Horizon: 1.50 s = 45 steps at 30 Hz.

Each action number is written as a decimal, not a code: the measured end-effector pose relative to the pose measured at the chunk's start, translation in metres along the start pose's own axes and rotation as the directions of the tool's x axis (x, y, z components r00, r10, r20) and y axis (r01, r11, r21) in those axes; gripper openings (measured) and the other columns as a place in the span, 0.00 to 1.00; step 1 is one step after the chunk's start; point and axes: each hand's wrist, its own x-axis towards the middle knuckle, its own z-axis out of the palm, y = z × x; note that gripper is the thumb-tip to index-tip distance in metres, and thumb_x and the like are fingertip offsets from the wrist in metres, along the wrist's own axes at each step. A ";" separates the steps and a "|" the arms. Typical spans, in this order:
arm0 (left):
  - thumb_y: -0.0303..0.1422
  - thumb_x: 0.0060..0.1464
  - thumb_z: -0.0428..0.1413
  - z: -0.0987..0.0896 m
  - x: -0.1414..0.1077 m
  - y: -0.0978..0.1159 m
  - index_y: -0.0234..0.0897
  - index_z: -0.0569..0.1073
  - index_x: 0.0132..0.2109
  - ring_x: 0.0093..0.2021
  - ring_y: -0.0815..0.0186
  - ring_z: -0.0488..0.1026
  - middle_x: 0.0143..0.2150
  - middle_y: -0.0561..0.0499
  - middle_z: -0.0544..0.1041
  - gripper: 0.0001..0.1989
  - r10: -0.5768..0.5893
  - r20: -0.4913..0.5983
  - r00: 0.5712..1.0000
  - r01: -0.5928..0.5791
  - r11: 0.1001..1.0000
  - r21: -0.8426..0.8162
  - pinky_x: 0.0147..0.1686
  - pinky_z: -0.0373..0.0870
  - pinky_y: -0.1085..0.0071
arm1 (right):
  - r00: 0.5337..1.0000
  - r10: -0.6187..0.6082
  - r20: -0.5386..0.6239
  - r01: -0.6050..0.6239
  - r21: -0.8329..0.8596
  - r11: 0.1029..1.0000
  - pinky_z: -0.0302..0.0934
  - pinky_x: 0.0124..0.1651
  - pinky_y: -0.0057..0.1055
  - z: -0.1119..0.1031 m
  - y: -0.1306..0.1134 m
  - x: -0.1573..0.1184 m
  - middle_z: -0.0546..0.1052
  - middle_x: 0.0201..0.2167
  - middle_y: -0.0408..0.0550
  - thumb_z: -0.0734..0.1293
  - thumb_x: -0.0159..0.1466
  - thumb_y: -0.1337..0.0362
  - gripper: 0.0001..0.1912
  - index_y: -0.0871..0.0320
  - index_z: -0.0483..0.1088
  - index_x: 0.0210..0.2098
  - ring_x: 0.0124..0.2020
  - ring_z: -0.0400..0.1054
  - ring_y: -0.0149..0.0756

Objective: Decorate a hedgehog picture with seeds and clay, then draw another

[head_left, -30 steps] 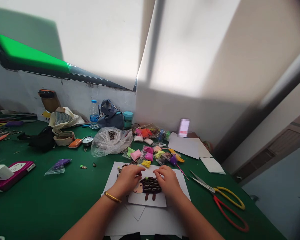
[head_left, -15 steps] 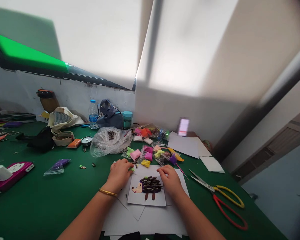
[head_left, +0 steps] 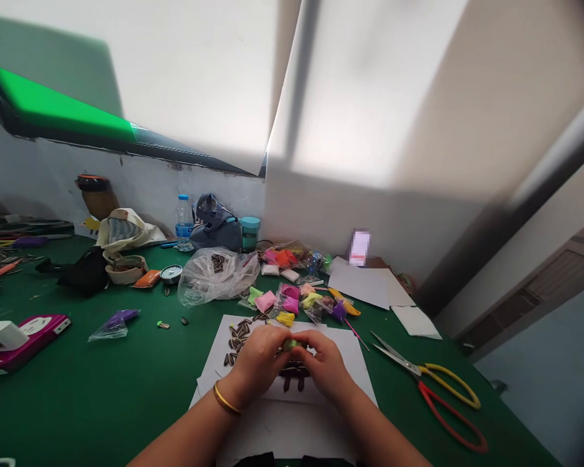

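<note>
My left hand (head_left: 261, 360) and my right hand (head_left: 324, 360) meet over the hedgehog picture, fingertips pinched around a small lump of green clay (head_left: 291, 344). Beneath them the hedgehog's dark seed-covered body (head_left: 294, 371) and two brown legs show on white paper; its head is hidden behind my left hand. Sunflower seeds (head_left: 238, 334) are scattered on the white sheet (head_left: 219, 370) beside my left hand. Just beyond my hands sits a piece of yellow clay (head_left: 285, 318).
Bagged clay pieces (head_left: 291, 299) and a clear plastic bag of seeds (head_left: 218, 275) are behind the paper. Open scissors (head_left: 418, 371) are on the right. A pink device (head_left: 26, 340) and a purple clay bag (head_left: 114, 324) occupy the left. A bottle (head_left: 183, 224) stands near the wall.
My left hand has moved right off the seeds, uncovering them, and my right hand has moved left. They now meet above the picture with the green clay between them.
</note>
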 end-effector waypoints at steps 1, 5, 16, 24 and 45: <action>0.31 0.59 0.59 0.001 0.000 0.001 0.38 0.70 0.40 0.36 0.61 0.73 0.35 0.49 0.77 0.04 0.003 -0.003 1.000 -0.003 1.000 -0.001 0.38 0.66 0.67 | 1.000 0.009 -0.004 -0.009 0.001 1.000 0.67 0.46 0.36 0.000 -0.001 0.000 0.80 0.38 0.47 0.67 0.65 0.54 0.12 0.52 0.78 0.43 0.40 0.73 0.41; 0.34 0.61 0.57 0.001 0.001 0.003 0.38 0.71 0.38 0.35 0.62 0.73 0.33 0.50 0.77 0.05 0.014 -0.003 1.000 -0.014 1.000 -0.012 0.36 0.66 0.67 | 0.998 0.006 -0.058 -0.010 -0.071 0.997 0.66 0.40 0.35 -0.003 -0.003 0.001 0.78 0.31 0.47 0.65 0.66 0.50 0.16 0.55 0.78 0.33 0.35 0.72 0.40; 0.32 0.57 0.60 0.003 -0.002 -0.004 0.39 0.73 0.40 0.36 0.62 0.74 0.35 0.50 0.78 0.04 -0.033 -0.027 0.999 0.031 0.998 -0.053 0.37 0.68 0.67 | 1.000 0.007 -0.028 -0.007 0.008 1.000 0.66 0.40 0.33 -0.008 -0.005 0.001 0.78 0.33 0.46 0.67 0.64 0.58 0.08 0.53 0.77 0.36 0.37 0.72 0.39; 0.31 0.57 0.57 0.005 0.001 -0.001 0.38 0.72 0.37 0.35 0.63 0.73 0.33 0.49 0.76 0.02 -0.070 -0.010 0.998 0.069 0.997 -0.045 0.37 0.69 0.67 | 0.990 -0.091 -0.111 0.068 -0.196 0.978 0.62 0.39 0.31 -0.002 -0.002 -0.001 0.74 0.30 0.44 0.62 0.63 0.65 0.07 0.55 0.72 0.31 0.34 0.67 0.35; 0.32 0.56 0.58 -0.021 0.008 -0.033 0.45 0.82 0.42 0.50 0.52 0.73 0.47 0.46 0.79 0.09 -0.423 0.028 0.906 0.378 0.835 0.400 0.49 0.65 0.57 | 0.940 0.229 -0.255 -0.165 0.250 0.954 0.66 0.34 0.34 -0.023 0.016 0.006 0.76 0.24 0.46 0.65 0.62 0.41 0.26 0.59 0.73 0.36 0.28 0.70 0.37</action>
